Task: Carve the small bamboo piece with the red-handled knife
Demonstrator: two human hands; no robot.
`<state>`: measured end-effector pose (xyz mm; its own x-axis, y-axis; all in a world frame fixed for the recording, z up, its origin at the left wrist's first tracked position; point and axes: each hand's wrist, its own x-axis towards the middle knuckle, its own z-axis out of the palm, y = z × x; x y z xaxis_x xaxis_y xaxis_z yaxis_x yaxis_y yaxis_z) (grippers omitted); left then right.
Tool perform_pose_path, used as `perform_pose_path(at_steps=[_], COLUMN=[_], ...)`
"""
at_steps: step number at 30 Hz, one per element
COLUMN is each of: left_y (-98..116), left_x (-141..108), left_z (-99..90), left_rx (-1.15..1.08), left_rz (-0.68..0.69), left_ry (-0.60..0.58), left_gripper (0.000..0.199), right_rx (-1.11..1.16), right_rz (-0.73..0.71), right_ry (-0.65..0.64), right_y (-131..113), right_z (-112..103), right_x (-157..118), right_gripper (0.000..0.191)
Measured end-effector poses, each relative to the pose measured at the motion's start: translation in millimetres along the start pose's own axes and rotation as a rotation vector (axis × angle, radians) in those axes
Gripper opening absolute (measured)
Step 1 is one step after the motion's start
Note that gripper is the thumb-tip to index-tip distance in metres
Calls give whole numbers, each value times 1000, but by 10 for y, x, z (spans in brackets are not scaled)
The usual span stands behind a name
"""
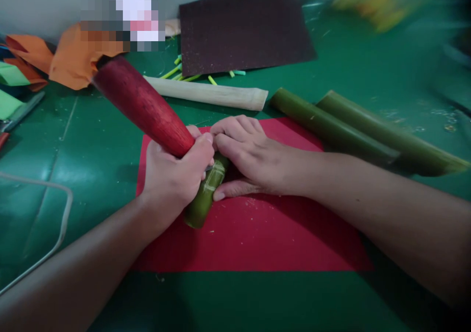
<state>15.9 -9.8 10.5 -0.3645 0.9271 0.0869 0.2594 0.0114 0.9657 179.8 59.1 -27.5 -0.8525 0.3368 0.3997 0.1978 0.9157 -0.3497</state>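
Observation:
My left hand (169, 177) is closed around a tool with a thick red wooden handle (145, 106), which slants up to the left. Its working end is mostly hidden by my fingers, so I cannot tell its kind; a small bit of metal shows at the bamboo. My right hand (253, 150) is wrapped over the far part of a short green bamboo piece (201, 204). Pale crossing lines are scratched into the bamboo's skin between my hands. The bamboo lies over a red sheet (265, 239), where tiny shavings are scattered.
Two longer green bamboo pieces (331, 121) lie at the right. Behind my hands are a pale bamboo stick (217, 95), thin green strips (171, 72) and a dark sheet (246, 30). Orange paper (71, 60) sits at back left, and a pale cable (68, 209) curves across the green table.

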Motion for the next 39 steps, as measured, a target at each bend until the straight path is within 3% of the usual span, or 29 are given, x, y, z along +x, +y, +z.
perform_pose_path(at_steps=[10,18,28,34,39], left_y=[32,59,101,-5,-49], left_x=[-68,-74,-107,-38,-5], left_z=[-48,-54,-59,-66,-44], left_rx=[-35,-44,-20,-91,-82], left_rz=[18,-48,5,70,35], left_ry=[-38,-65,-110,17,14], left_gripper=[33,35,38,36,34], right_rx=[53,52,49,101,93], right_rz=[46,58,48,87,88], right_ry=[-29,-46,-17,-54,-50], right_y=[-27,-22,-10,-29,-24], right_z=[-24,-30,-7,-45,-35], right_x=[15,15,1,17,29], right_gripper=[69,69,70,70,74])
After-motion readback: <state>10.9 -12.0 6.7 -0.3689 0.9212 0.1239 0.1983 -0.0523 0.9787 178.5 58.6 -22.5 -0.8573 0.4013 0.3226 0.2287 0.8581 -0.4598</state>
